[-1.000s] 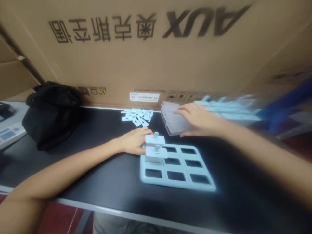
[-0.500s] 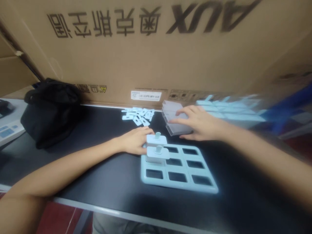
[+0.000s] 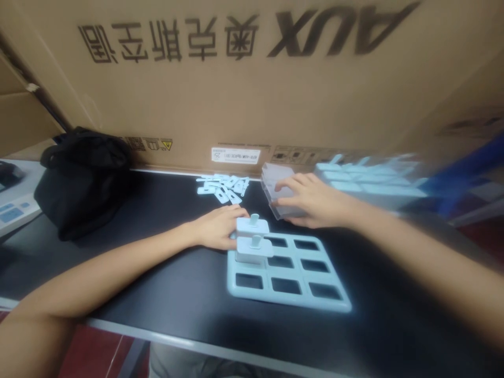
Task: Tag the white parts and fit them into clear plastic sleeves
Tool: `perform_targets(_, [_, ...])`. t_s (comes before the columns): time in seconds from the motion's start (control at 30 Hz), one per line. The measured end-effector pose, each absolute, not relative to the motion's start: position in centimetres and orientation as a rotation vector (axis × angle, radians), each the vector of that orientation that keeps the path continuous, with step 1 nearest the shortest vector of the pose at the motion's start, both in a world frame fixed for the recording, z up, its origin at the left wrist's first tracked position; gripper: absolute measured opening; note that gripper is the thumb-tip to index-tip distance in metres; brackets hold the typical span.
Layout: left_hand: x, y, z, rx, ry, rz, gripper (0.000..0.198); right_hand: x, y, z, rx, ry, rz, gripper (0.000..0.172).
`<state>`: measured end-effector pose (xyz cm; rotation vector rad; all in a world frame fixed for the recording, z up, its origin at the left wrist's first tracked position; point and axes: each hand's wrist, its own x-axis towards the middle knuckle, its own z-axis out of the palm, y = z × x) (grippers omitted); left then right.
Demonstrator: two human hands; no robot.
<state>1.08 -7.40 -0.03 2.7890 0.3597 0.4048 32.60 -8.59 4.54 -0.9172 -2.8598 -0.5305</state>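
Lying flat on the black table, a pale blue frame with openings in three rows of three. Standing in its left column, at the far and middle openings, two capped moulds, each with a short upright tab. Against their left side, the left hand, fingertips partly hidden; impossible to tell whether clamped or loose. Just beyond the frame, clear moulds set side by side, with the right hand over their right part, fingers spread apart from the thumb; firmness of contact unclear. Left of these, a loose heap of small blue pieces; to the right, a blurred block of blue-capped moulds. Farther left, a black bag. Behind everything, a large cardboard box with upside-down lettering.
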Motion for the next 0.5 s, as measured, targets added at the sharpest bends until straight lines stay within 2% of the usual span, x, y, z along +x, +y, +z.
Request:
perform_targets(0.17, [1.1, -7.3, -0.1, 2.8, 0.337, 0.395, 0.034, 31.6, -10.1, 5.8, -1.016, -2.718, -0.282, 0.043])
perform_targets(0.3, [1.1, -7.3, -0.3, 2.808, 0.347, 0.399, 0.035, 28.5, -13.5, 6.6, -0.954, -2.51, 0.283, 0.045])
perform_targets(0.37, [1.1, -7.3, -0.3, 2.809, 0.365, 0.405, 0.036, 26.6, -14.9, 5.9, -0.905, -2.471, 0.521, 0.034])
perform_targets(0.47, [1.1, -7.4, -0.2, 2.773, 0.392, 0.408, 0.035, 24.5, -16.0, 4.1, -0.946, -2.374, 0.631, 0.006])
perform_targets(0.5, [1.0, -7.4, -0.1, 2.754, 0.397, 0.409, 0.035, 24.1, -16.0, 3.5, -0.967, -2.335, 0.633, 0.008])
